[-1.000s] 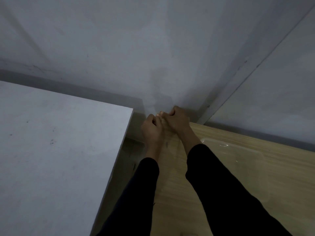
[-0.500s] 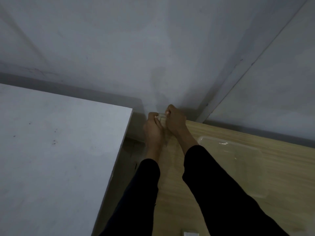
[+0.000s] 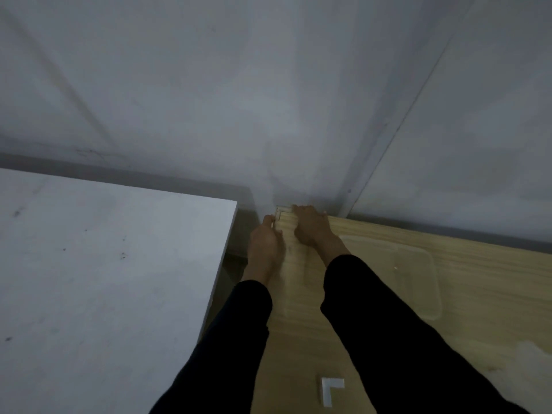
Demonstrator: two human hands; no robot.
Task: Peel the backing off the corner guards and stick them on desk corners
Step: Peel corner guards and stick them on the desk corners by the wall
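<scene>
Bottom centre: white L-shaped piece (image 3: 331, 391) flat on wooden desk (image 3: 478, 294). 2 black sleeves (image 3: 388, 339) run up the middle. Clear plastic tray (image 3: 424, 282) on desk, right of centre. Mid-frame, on desk's far left corner: clear corner guard (image 3: 279, 218). Left hand (image 3: 265, 243) against desk's left edge, fingertips touching guard; grip cannot tell. Right hand (image 3: 312, 230) flat, fingers pressing far edge, grasping nothing. White table (image 3: 104, 279) left. Grey wall (image 3: 268, 100) top.
</scene>
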